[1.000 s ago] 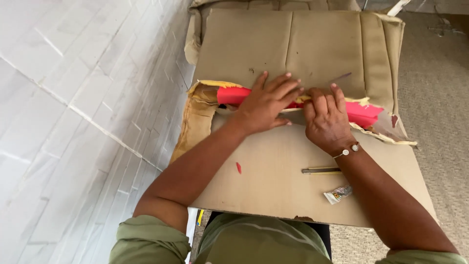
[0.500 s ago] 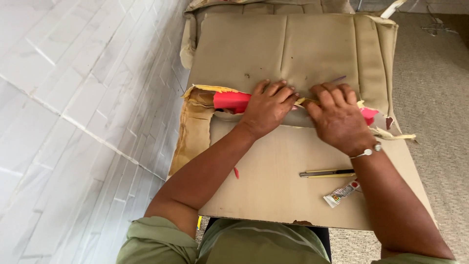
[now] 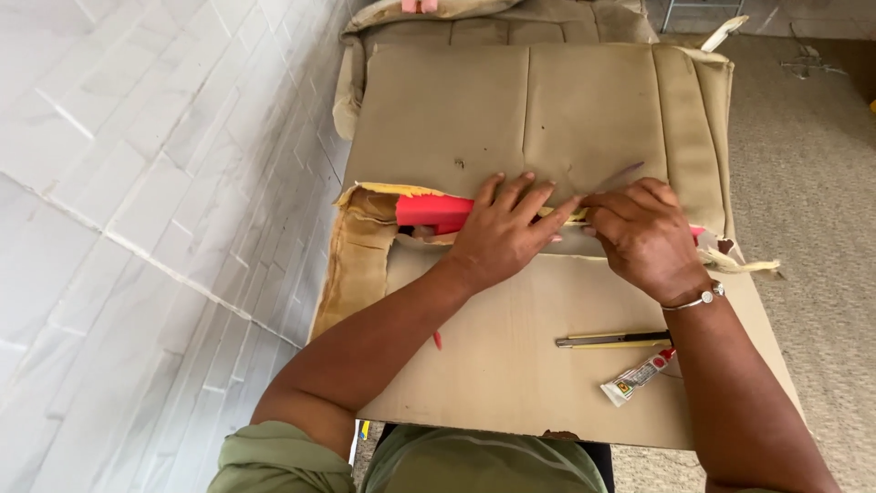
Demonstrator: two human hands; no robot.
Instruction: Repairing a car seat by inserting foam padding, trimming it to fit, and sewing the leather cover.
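Left hand [image 3: 502, 233] at frame centre, laid palm down with fingers spread flat over the red strip [image 3: 436, 212] and the lower edge of the tan cover [image 3: 529, 119]; open, pressing, gripping nothing. Right hand [image 3: 643, 236] just right of centre, fingertips curled down on the same seam, touching the left hand's fingertips; whether anything is pinched there cannot be told. Bracelet [image 3: 701, 298] on the right wrist.

Red strip running across mid-frame from centre-left, mostly hidden under both hands, a small end showing at right. Yellow foam edge [image 3: 383, 191] exposed just above the strip at left. Torn tan flap [image 3: 358, 260] hanging at centre-left. Frayed strip [image 3: 744, 266] trailing off at right.

Cardboard sheet [image 3: 511, 356] in lower half of frame. On it, lower right: knife [image 3: 613, 340], lying level, with small glue tube [image 3: 639, 376] just below it, tilted. White tiled wall [image 3: 137, 201] filling left side. Carpet [image 3: 812, 183] along right side.
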